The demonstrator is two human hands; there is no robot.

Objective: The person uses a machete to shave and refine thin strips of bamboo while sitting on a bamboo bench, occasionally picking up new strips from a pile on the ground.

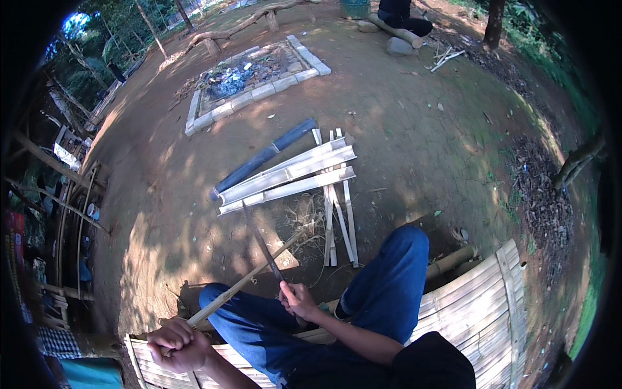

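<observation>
Closest to me, from the head view, my left hand is clenched tight around the near end of a thin bamboo strip, which slants up and away from my lap toward the ground ahead. My right hand is closed around the handle of a long knife; its dark blade points away from me and crosses the bamboo strip near the middle of the strip's length. Both hands are full, fingers wrapped and not spread.

I sit on a bench of split bamboo slats, my legs in blue jeans, knees apart.

On the bare dirt ground in front of me lies a pile of split bamboo pieces, pale and side by side, with a dark blue-grey tube just beside them on the far side. Thinner slats lie under them, crossing toward me.

Farther off is a stone-edged fire pit with ash inside. Another person sits at the top edge, well apart from me.
</observation>
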